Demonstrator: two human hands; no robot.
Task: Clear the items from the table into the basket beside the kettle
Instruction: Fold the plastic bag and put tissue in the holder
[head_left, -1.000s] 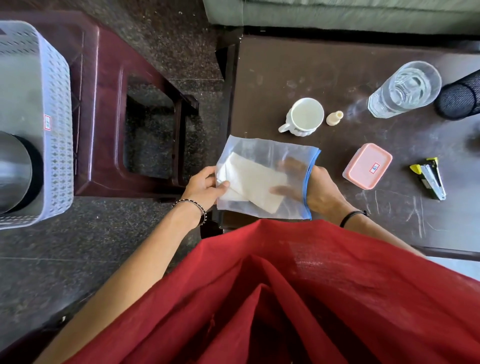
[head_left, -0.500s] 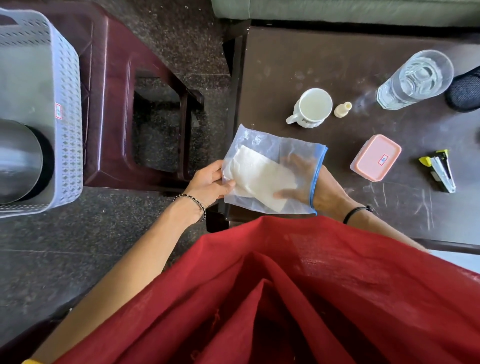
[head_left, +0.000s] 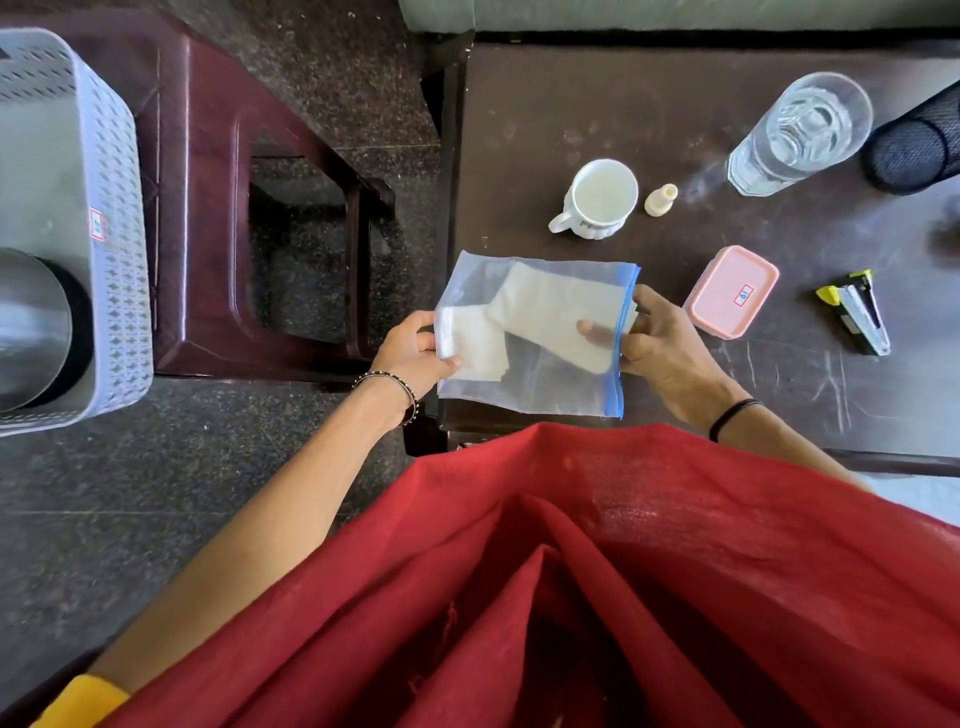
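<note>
A clear zip bag (head_left: 540, 384) with a blue edge lies at the near left corner of the dark table (head_left: 649, 130), with a folded white cloth (head_left: 550, 317) inside. My left hand (head_left: 410, 353) pinches the bag's closed end together with the cloth. My right hand (head_left: 660, 343) holds the bag's blue open edge, one finger reaching inside onto the cloth. On the table stand a white cup (head_left: 597, 200), a small cream cap (head_left: 661, 199), a pink lidded box (head_left: 731, 291), a stapler (head_left: 857, 312) and a glass of water (head_left: 800, 135). The white basket (head_left: 122, 249) sits far left beside the metal kettle (head_left: 28, 327).
A dark red plastic stool (head_left: 208, 208) stands between the basket and the table over speckled floor. A black mesh holder (head_left: 919, 140) lies at the table's right edge. My red garment (head_left: 571, 571) fills the lower view.
My right hand has drawn back out of the bag, so only a finger stays inside. The cloth has unfolded longer across the bag. My left hand keeps its pinch.
</note>
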